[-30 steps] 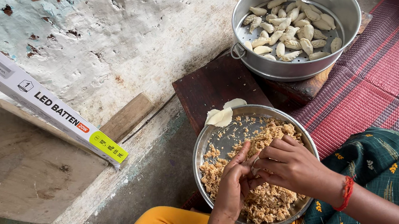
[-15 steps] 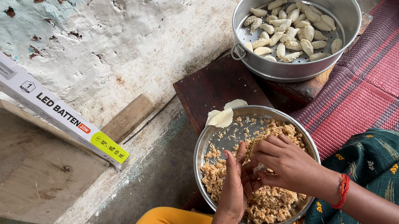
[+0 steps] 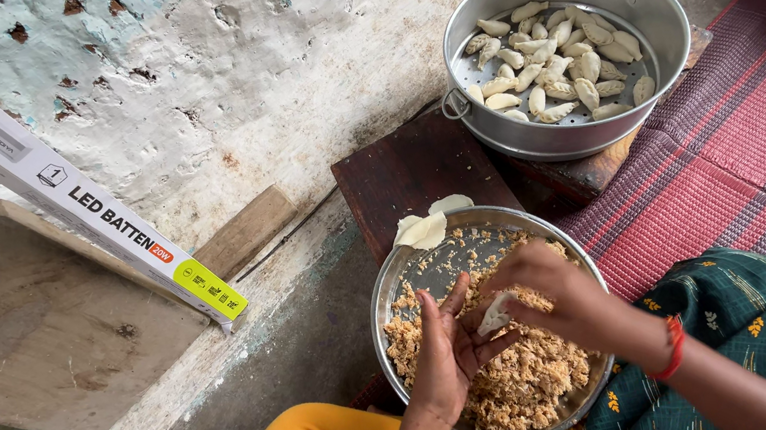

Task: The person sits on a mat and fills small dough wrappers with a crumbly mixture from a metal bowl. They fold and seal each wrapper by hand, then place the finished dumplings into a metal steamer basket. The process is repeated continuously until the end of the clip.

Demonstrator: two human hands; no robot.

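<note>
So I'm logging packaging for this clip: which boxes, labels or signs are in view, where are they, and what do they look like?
Long carton: a slim white box for a tube light, leaning diagonally against the wall at upper left, with a yellow-green stripe along one edge and dark lettering.
Label: a yellow-green patch at the carton's lower end, beside a small red-orange oval.
No other packages, signs or screens show.

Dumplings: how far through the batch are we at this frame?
Done: about two dozen shaped dumplings lie in the steamer pot. In hand: left hand and right hand pinch one dough piece over the steel bowl. Left: a large heap of crumbly filling in that bowl and a few dough wrappers on its rim.
</note>
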